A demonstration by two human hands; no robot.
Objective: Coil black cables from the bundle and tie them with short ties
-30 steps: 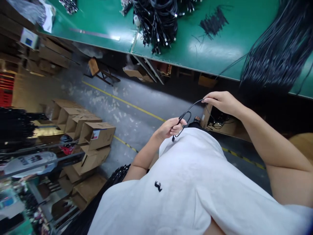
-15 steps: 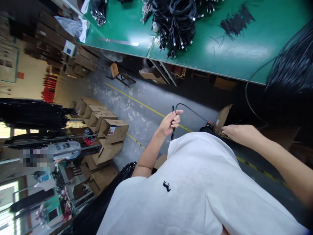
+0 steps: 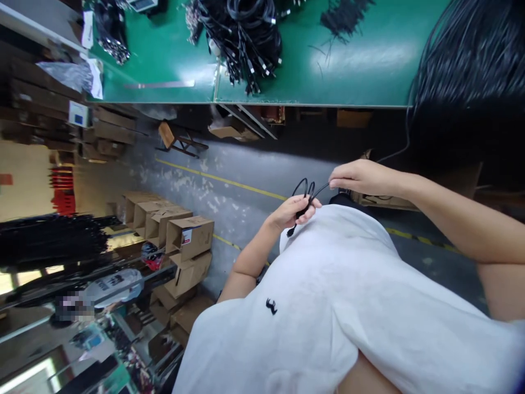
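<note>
A thin black cable (image 3: 310, 189) is gathered into small loops in front of my waist. My left hand (image 3: 296, 211) is closed around the loops, and a dark plug end sticks out below the fingers. To the right, my right hand (image 3: 356, 176) pinches the same cable, which runs taut between the two hands. Beyond the right hand the cable continues towards a large bundle of black cables (image 3: 471, 54) hanging over the table edge at the right.
The green table (image 3: 353, 76) carries a pile of coiled cables (image 3: 246, 38), a heap of short black ties (image 3: 344, 19) and a metal ruler (image 3: 159, 85). A wooden stool (image 3: 167, 135) and open cardboard boxes (image 3: 191, 238) stand on the floor. A person (image 3: 110, 287) is at the left.
My right hand has moved left and come close to my left hand. The cable in the left hand now forms loops. The view has shifted, so the table appears further left.
</note>
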